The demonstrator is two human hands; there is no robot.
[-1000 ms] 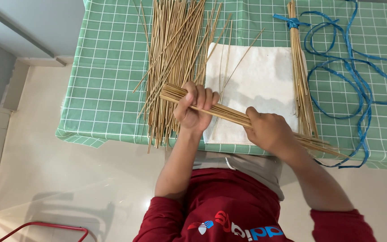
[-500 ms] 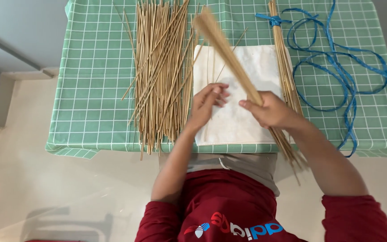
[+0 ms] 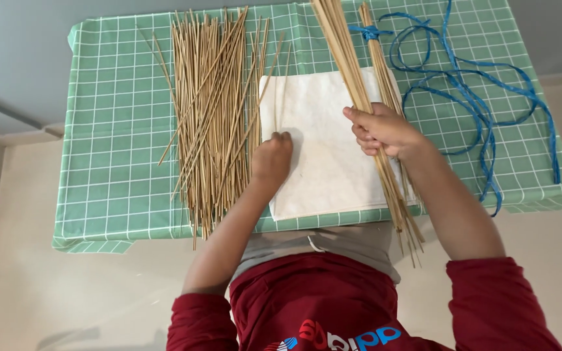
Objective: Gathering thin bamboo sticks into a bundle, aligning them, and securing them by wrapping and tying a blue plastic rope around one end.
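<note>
The right hand is clamped around a bundle of thin tan sticks, which runs lengthwise over the right edge of a white cloth, just beside a tied bundle of sticks bound with blue cord. The left hand is curled, resting empty on the cloth's left edge, beside a loose pile of tan sticks on the green checked tablecloth.

Surface under green grid-checked cloth. Loose pile of thin sticks just left of left hand. White cloth beneath both hands. Tied stick bundle and blue cord beyond right hand.
</note>
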